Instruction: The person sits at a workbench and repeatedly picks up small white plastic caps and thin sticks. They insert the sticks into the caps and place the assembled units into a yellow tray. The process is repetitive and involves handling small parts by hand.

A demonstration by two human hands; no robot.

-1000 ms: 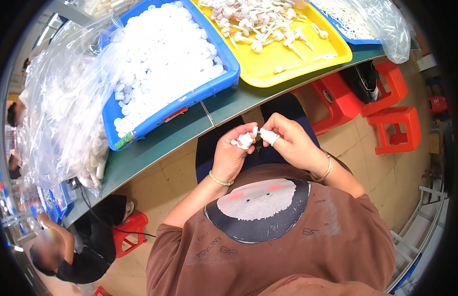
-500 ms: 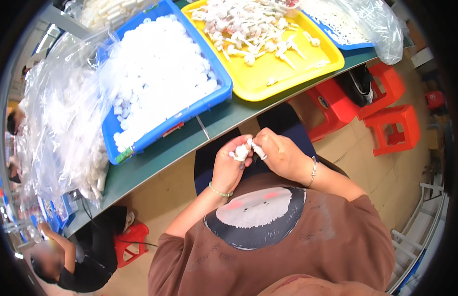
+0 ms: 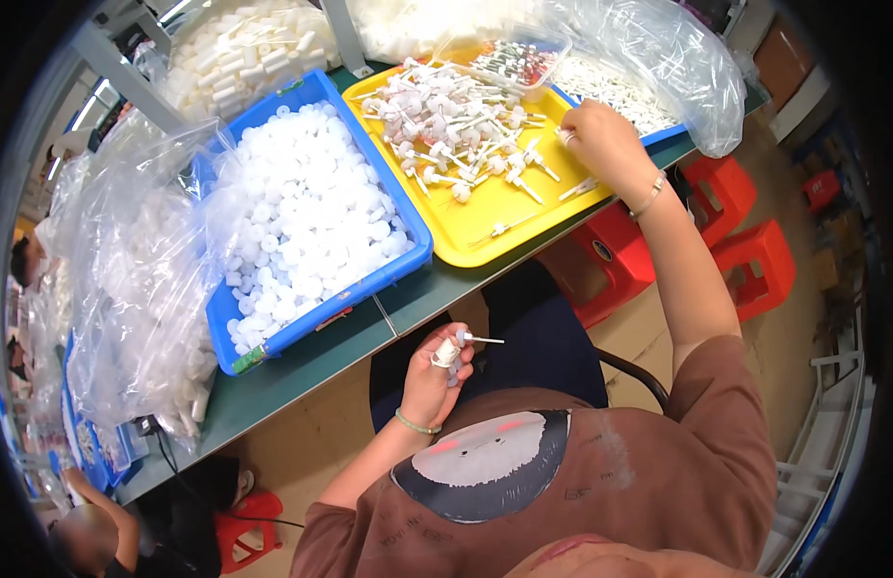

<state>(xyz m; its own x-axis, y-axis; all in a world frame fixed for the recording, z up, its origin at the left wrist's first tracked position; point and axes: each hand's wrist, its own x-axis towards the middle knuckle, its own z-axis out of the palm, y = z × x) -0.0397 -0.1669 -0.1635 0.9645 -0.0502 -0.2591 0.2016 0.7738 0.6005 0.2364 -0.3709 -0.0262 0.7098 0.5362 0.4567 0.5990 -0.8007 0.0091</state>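
Observation:
My left hand (image 3: 430, 380) is closed in front of my lap, off the table edge. Its fingers grip a small white plastic wheel with a thin pale pin (image 3: 485, 339) sticking out to the right. More white round pieces (image 3: 454, 370) are tucked in that hand, and white wrapping (image 3: 446, 353) covers a fingertip. My right hand (image 3: 600, 143) is stretched out over the right side of the yellow tray (image 3: 465, 236), beside the tray of small white pins (image 3: 610, 94). Its fingers are curled together; whatever lies between them is hidden. A white patch shows at a fingertip.
Left of the yellow tray stands a blue bin (image 3: 393, 279) full of white round pieces (image 3: 311, 212). Pinned pieces (image 3: 446, 125) heap in the yellow tray. Clear plastic bags (image 3: 129, 279) flank the trays. Red stools (image 3: 754, 265) stand below, and another person (image 3: 148, 520) sits at left.
My right hand has left my left hand and reached forward right to the trays. A pin now juts from the piece in my left hand, which is slightly lower. The view has shifted.

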